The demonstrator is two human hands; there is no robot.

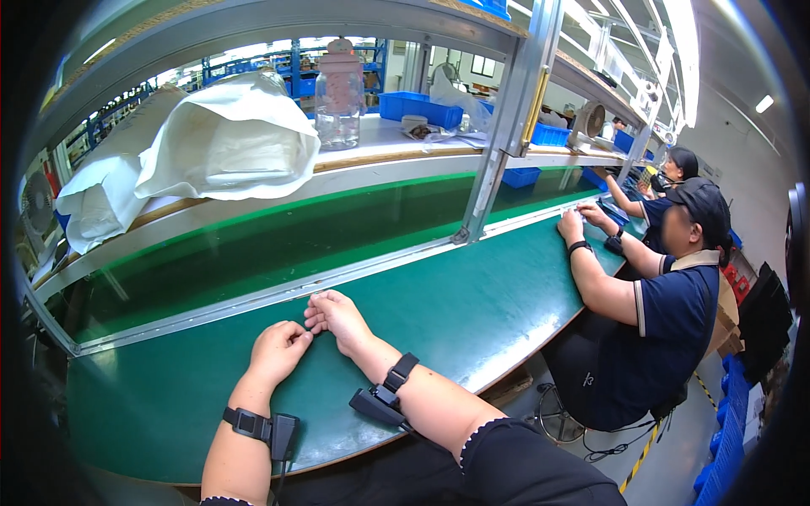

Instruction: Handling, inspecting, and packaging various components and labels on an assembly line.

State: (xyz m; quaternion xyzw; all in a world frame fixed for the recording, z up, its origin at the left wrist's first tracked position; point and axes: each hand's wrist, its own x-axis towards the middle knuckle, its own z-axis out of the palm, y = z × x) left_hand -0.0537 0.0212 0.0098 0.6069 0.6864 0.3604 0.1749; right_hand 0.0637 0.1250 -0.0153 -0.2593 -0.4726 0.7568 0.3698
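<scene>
My left hand [281,348] is above the green tabletop [194,371], fingers curled in and thumb pressed to the index finger. Right beside it, my right hand [339,322] has its fingers bent toward the left one, so the fingertips of both nearly meet. Whatever lies between the fingers, if anything, is too small or hidden to make out. Each wrist wears a black strap with a small black box: the left box [284,437] and the right box [377,407].
Beyond the bench's metal rail [253,291] runs a green conveyor belt [278,232]. A shelf above carries white sacks [228,139], a clear bottle [338,101] and a blue bin [418,110]. A metal post [498,143] rises ahead. At right sits a co-worker [666,312], another person [675,169] beyond.
</scene>
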